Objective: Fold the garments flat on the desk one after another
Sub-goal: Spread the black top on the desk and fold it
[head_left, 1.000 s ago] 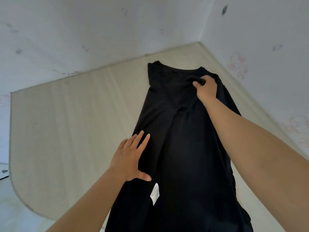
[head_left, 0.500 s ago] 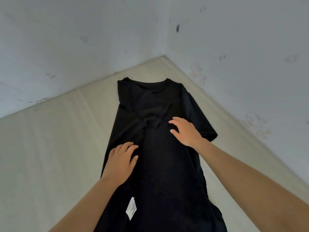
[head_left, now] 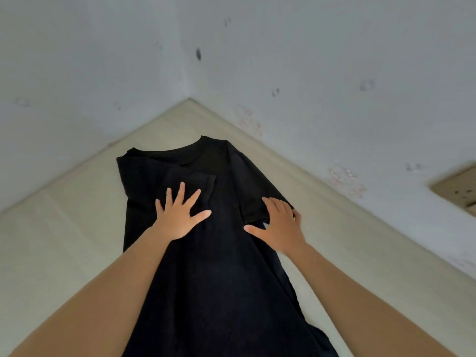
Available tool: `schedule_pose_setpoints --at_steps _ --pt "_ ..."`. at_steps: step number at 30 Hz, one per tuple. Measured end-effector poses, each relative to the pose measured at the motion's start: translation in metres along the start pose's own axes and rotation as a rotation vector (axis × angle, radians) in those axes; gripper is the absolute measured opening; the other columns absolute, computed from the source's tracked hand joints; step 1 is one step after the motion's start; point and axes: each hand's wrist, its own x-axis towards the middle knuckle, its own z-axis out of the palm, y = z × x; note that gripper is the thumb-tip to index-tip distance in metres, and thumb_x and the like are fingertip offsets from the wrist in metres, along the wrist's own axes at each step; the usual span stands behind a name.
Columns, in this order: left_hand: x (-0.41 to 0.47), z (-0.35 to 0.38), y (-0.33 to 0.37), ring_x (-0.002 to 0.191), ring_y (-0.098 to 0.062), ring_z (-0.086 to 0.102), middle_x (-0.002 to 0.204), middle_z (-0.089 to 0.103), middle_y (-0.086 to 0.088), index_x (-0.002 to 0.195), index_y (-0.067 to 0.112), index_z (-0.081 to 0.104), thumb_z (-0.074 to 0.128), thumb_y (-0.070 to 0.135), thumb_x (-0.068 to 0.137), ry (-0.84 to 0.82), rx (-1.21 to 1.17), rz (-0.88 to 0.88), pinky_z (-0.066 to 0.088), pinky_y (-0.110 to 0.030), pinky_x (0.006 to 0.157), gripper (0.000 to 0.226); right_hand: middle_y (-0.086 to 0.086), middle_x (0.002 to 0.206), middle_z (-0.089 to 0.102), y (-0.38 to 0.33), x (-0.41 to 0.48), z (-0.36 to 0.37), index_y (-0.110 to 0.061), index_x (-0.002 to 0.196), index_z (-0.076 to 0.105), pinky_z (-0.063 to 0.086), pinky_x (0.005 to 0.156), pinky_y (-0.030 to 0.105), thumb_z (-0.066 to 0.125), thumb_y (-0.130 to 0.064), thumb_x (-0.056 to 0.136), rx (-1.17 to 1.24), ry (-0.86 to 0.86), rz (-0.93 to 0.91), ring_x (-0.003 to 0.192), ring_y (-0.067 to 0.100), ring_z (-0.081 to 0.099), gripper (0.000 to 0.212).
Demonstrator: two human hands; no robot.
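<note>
Left hand (head_left: 177,217) and right hand (head_left: 279,225) lie flat, fingers spread, on matte black T-shirt (head_left: 219,279)

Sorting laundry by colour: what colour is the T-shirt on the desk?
Plain black T-shirt, no visible pattern; the head view shows it.

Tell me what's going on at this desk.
A person is folding a black T-shirt laid out on a pale desk in a wall corner. The left hand presses flat, fingers spread, on the left sleeve, which is folded in over the chest. The right hand rests on the hem of the right sleeve, which lies out to the side, not yet folded.
</note>
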Motion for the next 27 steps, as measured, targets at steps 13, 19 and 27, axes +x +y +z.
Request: schedule_pose_setpoints --at_steps 13,19,27 --pt "0.004 -0.010 -0.091 0.136 -0.028 -0.038 0.146 -0.044 0.016 0.134 0.061 -0.027 0.029 0.094 0.060 -0.070 0.163 0.126 -0.016 -0.058 0.113 0.099 0.004 0.091 0.062 0.024 0.071 -0.062 -0.012 0.104 0.063 0.044 0.069 0.031 0.042 -0.009 0.090 0.646 0.334 0.503 0.080 0.024 0.057 0.026" --pt "0.014 -0.016 -0.059 0.146 -0.020 -0.019 0.160 -0.003 0.009 0.150 0.045 0.011 0.024 0.086 0.075 0.171 -0.002 0.200 -0.014 -0.048 0.115 0.087 0.009 0.081 0.061 0.016 0.080 -0.062 -0.012 0.085 0.052 0.043 0.065 0.032 0.041 -0.046 0.094 0.975 0.170 0.640 0.066 0.023 0.054 0.038" --pt "0.090 -0.042 0.046 0.137 -0.022 0.033 0.159 0.018 0.005 0.151 0.026 0.023 0.041 0.015 0.101 0.277 0.003 0.470 0.036 -0.042 0.108 0.054 0.004 0.075 0.062 0.000 0.034 -0.018 -0.010 0.082 0.052 0.043 0.056 0.026 0.076 -0.045 0.073 0.683 0.071 0.574 0.066 0.015 0.056 0.044"
